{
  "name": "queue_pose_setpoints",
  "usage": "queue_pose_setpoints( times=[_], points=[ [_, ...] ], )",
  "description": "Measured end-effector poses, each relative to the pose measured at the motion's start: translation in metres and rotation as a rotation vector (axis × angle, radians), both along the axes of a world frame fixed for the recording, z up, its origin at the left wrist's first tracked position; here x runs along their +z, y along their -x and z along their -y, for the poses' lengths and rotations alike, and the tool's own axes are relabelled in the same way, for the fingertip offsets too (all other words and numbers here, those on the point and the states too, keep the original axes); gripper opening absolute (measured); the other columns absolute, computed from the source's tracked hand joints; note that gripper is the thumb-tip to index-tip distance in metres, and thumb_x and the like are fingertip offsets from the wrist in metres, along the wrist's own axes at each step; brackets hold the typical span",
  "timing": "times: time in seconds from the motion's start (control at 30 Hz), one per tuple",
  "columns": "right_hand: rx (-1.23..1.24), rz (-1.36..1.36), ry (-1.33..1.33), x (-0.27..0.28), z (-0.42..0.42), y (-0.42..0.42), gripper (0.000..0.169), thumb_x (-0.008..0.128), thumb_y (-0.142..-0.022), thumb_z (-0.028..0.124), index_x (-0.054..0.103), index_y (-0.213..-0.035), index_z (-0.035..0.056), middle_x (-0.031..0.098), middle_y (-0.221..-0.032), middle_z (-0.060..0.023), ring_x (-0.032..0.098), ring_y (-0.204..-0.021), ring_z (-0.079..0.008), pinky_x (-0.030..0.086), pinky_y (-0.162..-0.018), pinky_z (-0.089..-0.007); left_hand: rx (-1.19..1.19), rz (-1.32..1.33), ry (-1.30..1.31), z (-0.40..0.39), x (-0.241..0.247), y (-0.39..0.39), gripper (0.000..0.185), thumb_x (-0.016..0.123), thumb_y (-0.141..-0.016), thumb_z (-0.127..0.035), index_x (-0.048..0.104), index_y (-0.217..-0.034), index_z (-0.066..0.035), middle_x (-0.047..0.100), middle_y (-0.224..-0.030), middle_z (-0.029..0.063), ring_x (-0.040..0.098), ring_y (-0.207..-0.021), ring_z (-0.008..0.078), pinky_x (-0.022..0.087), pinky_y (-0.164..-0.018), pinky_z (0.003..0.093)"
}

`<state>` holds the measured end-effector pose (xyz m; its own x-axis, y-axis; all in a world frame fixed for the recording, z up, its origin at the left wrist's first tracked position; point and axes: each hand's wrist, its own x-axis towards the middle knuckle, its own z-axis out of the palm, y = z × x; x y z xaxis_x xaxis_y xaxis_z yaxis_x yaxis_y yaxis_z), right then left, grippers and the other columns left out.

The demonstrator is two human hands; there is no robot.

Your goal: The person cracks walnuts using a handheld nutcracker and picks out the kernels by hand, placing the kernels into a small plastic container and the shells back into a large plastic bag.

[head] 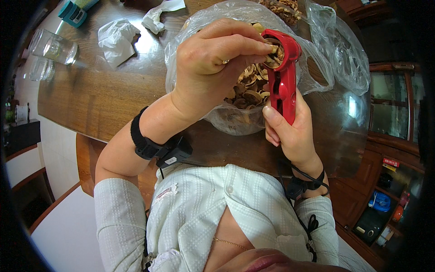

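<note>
My right hand (292,129) grips the handles of a red nutcracker (289,74), held upright over the table. Cracked walnut pieces (276,58) sit in the round cup at its top. My left hand (217,57) reaches across to that cup, with thumb and fingertips pinched on a pale bit of walnut at its opening. Beneath both hands lies a clear plastic bag (234,122) spread wide, with many empty walnut shells (251,97) in it. My left hand and the nutcracker hide part of the bag.
Walnut kernels (289,12) lie at the back, beside another clear plastic bag (350,54). Crumpled white tissues (117,40), a fallen glass jar (54,47) and a teal-lidded container (72,14) are on the left of the wooden table (102,102). A wooden cabinet (357,190) stands at right.
</note>
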<state>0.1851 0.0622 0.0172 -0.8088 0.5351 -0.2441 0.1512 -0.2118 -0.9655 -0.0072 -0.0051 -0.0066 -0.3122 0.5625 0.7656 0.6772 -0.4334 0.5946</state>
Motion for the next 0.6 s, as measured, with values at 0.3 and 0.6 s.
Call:
queue_pose_setpoints(
  times=[0.3,0.6],
  points=[
    [0.031,-0.092,-0.027,-0.01,-0.003,0.0,0.037,0.059,-0.092,0.01,0.041,-0.122,0.001,0.053,-0.084,-0.006,0.048,-0.057,-0.01,0.041,-0.048,-0.0246,0.031,0.052,0.0,-0.004,-0.001,-0.001,0.023,0.073,-0.074,0.007,0.071,-0.094,-0.002,0.068,-0.098,0.0093,0.065,-0.09,0.0201,0.052,-0.077,0.0276],
    [-0.006,-0.014,0.0,-0.001,-0.004,-0.001,0.04,0.061,-0.093,0.012,0.041,-0.126,0.0025,0.051,-0.075,0.0002,0.043,-0.048,-0.0041,0.035,-0.041,-0.0196,0.017,0.071,0.02,-0.002,-0.001,-0.003,0.023,0.074,-0.072,0.008,0.07,-0.093,-0.001,0.067,-0.099,0.0095,0.065,-0.091,0.0204,0.052,-0.079,0.0284]
  ],
)
